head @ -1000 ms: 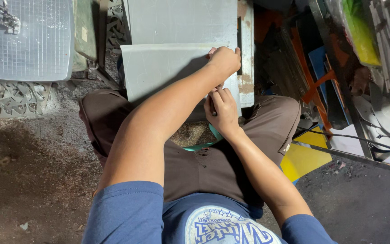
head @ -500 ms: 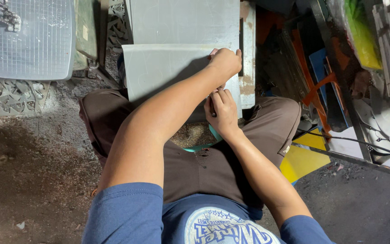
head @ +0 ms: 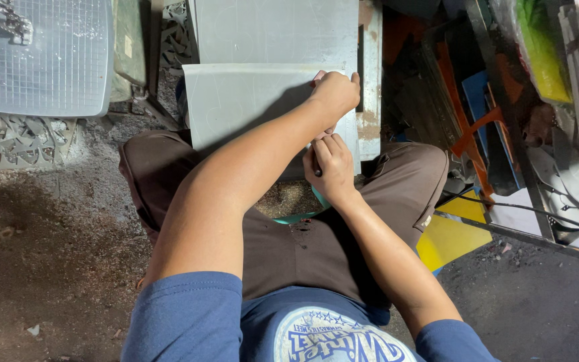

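Note:
A pale grey sheet [head: 249, 100] leans across my knees, tilted up away from me. My left hand [head: 335, 90] reaches over it and is closed on its upper right edge. Just below, my right hand [head: 333, 167] pinches a thin dark tool [head: 316, 164], with the tip against the sheet's right side. My forearm hides part of the sheet's lower edge. Between my thighs sits a teal bowl [head: 296, 217] holding brownish dust.
A second grey sheet [head: 276, 30] stands behind the first. A wire-mesh panel [head: 41, 60] lies at top left, above cut-out scraps [head: 15, 141]. Yellow board [head: 447, 234], coloured panels and a metal rack [head: 537, 201] crowd the right. The floor [head: 48, 255] is dirty concrete.

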